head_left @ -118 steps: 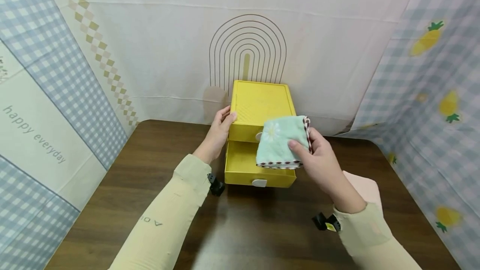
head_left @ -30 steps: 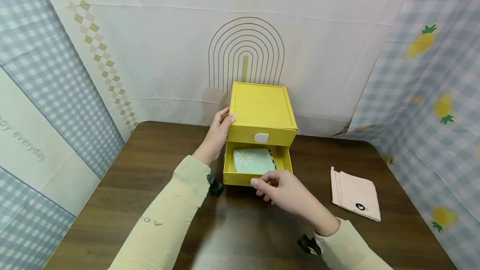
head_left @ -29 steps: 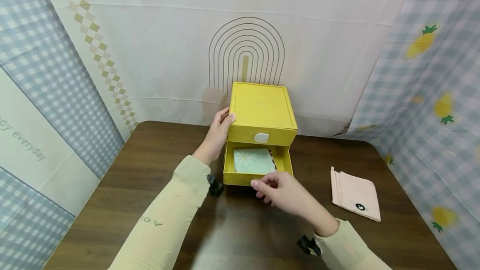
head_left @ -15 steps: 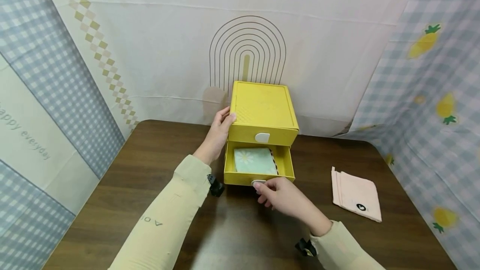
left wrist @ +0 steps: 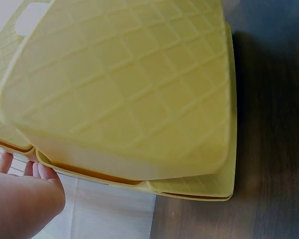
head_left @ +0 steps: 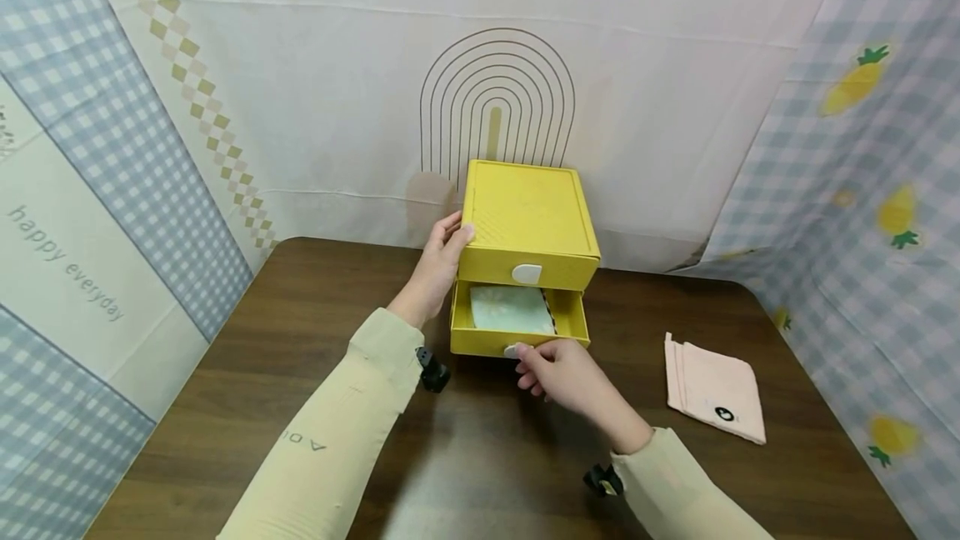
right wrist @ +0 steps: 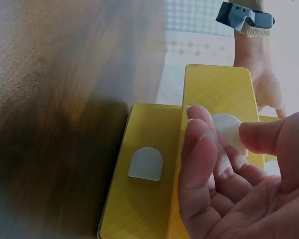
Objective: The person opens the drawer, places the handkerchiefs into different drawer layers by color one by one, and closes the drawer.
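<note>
A pale green folded cloth [head_left: 510,309] with a dark-and-white edging lies flat in the pulled-out middle drawer [head_left: 480,343] of a yellow three-drawer cabinet [head_left: 528,207]. The right hand [head_left: 566,377] pinches this drawer's white knob [head_left: 513,351] between thumb and fingers. The left hand [head_left: 432,273], fingers relaxed rather than curled around anything, rests against the cabinet's upper left edge, its thumb on the top. The upper drawer [head_left: 495,267] is closed; the right wrist view also shows a closed bottom drawer [right wrist: 147,199]. The cabinet stands near the back of a dark wooden tabletop [head_left: 487,457]. Well to its right, a folded pink cloth [head_left: 716,390] with a round black mark lies flat. Behind hangs a white fabric backdrop [head_left: 322,90] printed with nested arches.
</note>
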The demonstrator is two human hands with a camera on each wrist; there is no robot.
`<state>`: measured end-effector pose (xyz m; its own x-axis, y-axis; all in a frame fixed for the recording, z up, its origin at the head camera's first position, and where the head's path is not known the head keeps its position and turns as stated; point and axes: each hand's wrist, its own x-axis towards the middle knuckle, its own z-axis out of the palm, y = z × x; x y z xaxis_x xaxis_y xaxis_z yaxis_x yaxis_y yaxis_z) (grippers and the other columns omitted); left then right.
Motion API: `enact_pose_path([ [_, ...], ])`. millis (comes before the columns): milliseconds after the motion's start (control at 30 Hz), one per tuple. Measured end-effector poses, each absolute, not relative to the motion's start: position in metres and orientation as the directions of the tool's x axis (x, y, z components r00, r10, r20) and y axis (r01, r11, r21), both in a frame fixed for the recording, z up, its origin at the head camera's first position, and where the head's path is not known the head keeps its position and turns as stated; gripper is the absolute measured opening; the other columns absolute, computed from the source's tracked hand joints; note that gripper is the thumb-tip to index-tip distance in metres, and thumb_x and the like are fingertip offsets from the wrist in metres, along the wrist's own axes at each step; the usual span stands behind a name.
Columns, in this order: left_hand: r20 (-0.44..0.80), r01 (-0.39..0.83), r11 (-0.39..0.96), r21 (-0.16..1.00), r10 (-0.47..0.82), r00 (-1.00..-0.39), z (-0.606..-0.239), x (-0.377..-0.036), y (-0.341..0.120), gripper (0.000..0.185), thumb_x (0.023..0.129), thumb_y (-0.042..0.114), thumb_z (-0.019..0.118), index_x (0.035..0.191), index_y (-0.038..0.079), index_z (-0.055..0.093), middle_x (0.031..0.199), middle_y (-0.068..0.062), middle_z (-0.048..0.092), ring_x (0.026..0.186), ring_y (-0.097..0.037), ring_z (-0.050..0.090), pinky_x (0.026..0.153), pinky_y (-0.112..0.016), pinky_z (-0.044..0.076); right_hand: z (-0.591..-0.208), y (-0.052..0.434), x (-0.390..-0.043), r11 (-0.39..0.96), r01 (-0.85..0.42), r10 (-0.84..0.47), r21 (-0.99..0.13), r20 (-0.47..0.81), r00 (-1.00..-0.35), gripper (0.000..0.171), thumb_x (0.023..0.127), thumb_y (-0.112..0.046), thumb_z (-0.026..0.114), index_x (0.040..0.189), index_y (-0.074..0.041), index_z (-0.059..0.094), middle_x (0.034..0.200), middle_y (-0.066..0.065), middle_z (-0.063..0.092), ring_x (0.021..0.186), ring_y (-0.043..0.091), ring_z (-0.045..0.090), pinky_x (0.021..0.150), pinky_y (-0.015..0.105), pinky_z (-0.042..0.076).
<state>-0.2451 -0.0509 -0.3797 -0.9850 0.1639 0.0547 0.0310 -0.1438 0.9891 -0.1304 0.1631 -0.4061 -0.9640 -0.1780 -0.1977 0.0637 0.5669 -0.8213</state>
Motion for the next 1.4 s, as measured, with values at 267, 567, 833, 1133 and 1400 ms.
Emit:
enact_pose_path([
  [267,0.039,0.018,-0.120,0.993,0.179,-0.983,-0.356,-0.229,-0.051,0.057,0.101,0.036,0.047,0.151,0.017,0.025,0.150,-0.005,0.030,0.132,-0.020,0.036,0.108,-0.037,0.031,-0.409,0.162,-0.146,0.543,0.139,-0.117,-0.828,-0.239,-0.964,0.051,0.092,-0.052,0.059,0.078,-0.005,0.074,0.072,0.009,0.070,0.062,0.020,0.063,0.061,0.043,0.054],
  [567,0.062,0.040,-0.136,0.990,0.163,-0.985,-0.376,-0.246,-0.047,0.058,0.098,0.045,0.051,0.148,0.025,0.029,0.148,0.000,0.032,0.132,-0.016,0.035,0.109,-0.036,0.028,-0.409,0.160,-0.161,0.543,0.163,-0.078,-0.824,-0.242,-0.967,0.049,0.093,-0.050,0.057,0.078,-0.006,0.074,0.073,0.008,0.070,0.065,0.021,0.064,0.063,0.045,0.053],
  [833,0.082,0.065,-0.123,0.990,0.136,-0.987,-0.382,-0.245,-0.043,0.059,0.097,0.047,0.052,0.147,0.024,0.032,0.145,0.001,0.035,0.130,-0.017,0.036,0.108,-0.037,0.029,-0.410,0.159,-0.168,0.551,0.174,-0.063,-0.816,-0.249,-0.967,0.050,0.094,-0.050,0.057,0.079,-0.005,0.073,0.074,0.009,0.070,0.062,0.019,0.062,0.064,0.046,0.053],
  [1133,0.056,0.043,-0.106,0.993,0.129,-0.990,-0.379,-0.243,-0.044,0.058,0.097,0.046,0.053,0.147,0.024,0.032,0.146,0.000,0.035,0.132,-0.017,0.035,0.109,-0.038,0.028,-0.411,0.158,-0.178,0.539,0.159,-0.067,-0.827,-0.231,-0.971,0.053,0.093,-0.052,0.056,0.079,-0.004,0.072,0.074,0.010,0.070,0.063,0.021,0.062,0.062,0.045,0.053],
  [1400,0.058,0.045,-0.130,0.990,0.101,-0.993,-0.382,-0.245,-0.046,0.059,0.095,0.048,0.055,0.146,0.026,0.035,0.144,0.002,0.038,0.132,-0.016,0.035,0.109,-0.038,0.028,-0.410,0.153,-0.194,0.515,0.168,-0.053,-0.840,-0.226,-0.973,0.052,0.093,-0.050,0.055,0.083,-0.002,0.073,0.072,0.006,0.069,0.063,0.021,0.062,0.058,0.037,0.051],
])
